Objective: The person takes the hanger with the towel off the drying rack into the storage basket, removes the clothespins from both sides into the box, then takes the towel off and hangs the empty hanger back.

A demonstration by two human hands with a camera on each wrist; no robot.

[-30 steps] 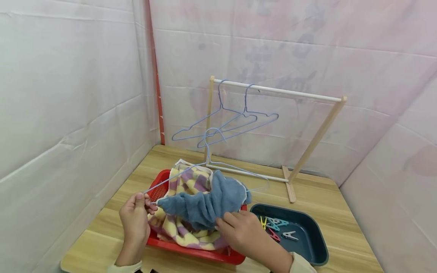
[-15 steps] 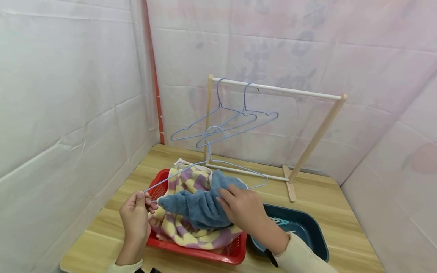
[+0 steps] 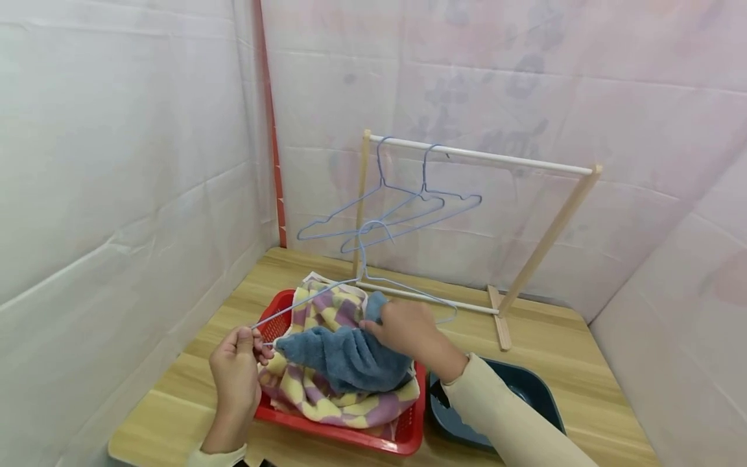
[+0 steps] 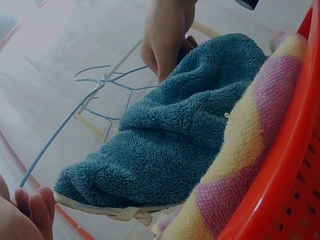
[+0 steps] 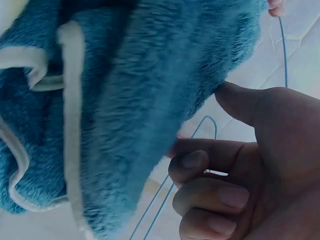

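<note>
My left hand pinches the left corner of a blue wire clothes hanger, whose hook points up. A blue towel with white edging lies bunched over the hanger's bottom bar. With thumb and index finger my right hand pinches the towel's upper edge near the hanger's right side. In the right wrist view, the other fingers are curled beside the cloth. The left wrist view shows the towel's fuzzy folds between both hands. Beneath lies a yellow-and-purple checked towel in a red basket.
Behind stands a drying rack with a white top rail and wooden legs. Two blue hangers hang from its left part. Right of the basket sits a dark teal tray, partly covered by the right sleeve.
My right hand has moved from the blue towel's lower edge up to its upper edge near the hanger's right side. The left hand keeps its grip on the hanger.
</note>
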